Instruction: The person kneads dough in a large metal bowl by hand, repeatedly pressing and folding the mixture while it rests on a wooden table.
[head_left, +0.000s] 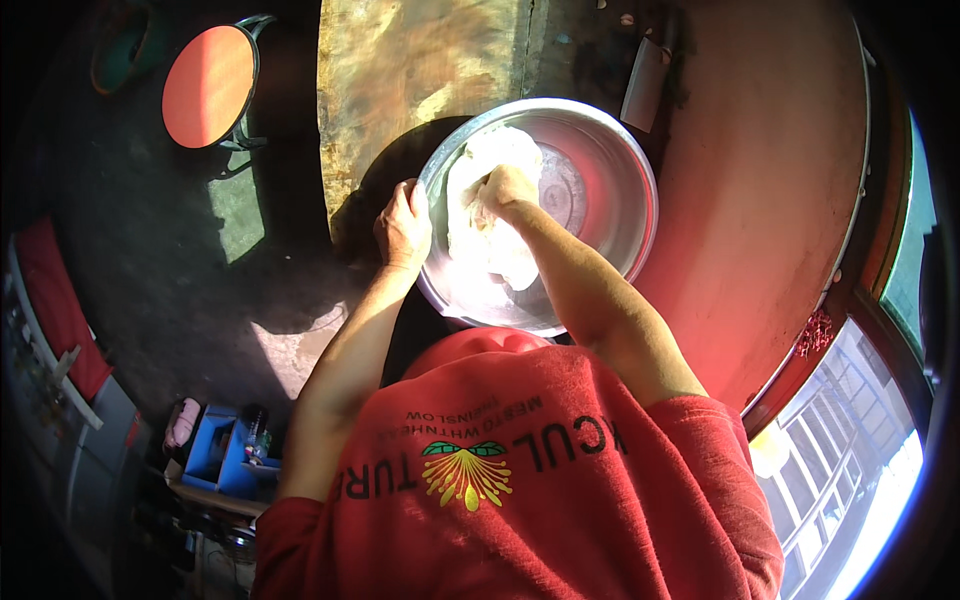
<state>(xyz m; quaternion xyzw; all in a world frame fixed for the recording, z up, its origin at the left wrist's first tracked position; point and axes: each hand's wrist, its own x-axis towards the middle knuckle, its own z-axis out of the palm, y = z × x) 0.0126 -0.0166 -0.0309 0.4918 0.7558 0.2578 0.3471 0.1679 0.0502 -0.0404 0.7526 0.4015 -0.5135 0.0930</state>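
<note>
A wide metal basin (616, 176) is in front of me, close against my red shirt. Inside it, mostly towards the left, lies a mass of white dough (499, 251), partly washed out by bright sunlight. My left hand (405, 225) grips the basin's left rim, thumb near the top edge. Reaching in from the right, my right hand (511, 187) presses down into the dough. Its fingers are hidden from view, so their closure does not show. The basin's round bottom shows bare beside the dough.
A worn wooden board (390, 67) lies beyond the basin. To its right rests a cleaver-like blade (643, 86), near a reddish wall (757, 165). A round orange-topped stool (210, 86) stands at upper left. At lower left is a blue box (214, 450) beside a pink bottle (182, 422).
</note>
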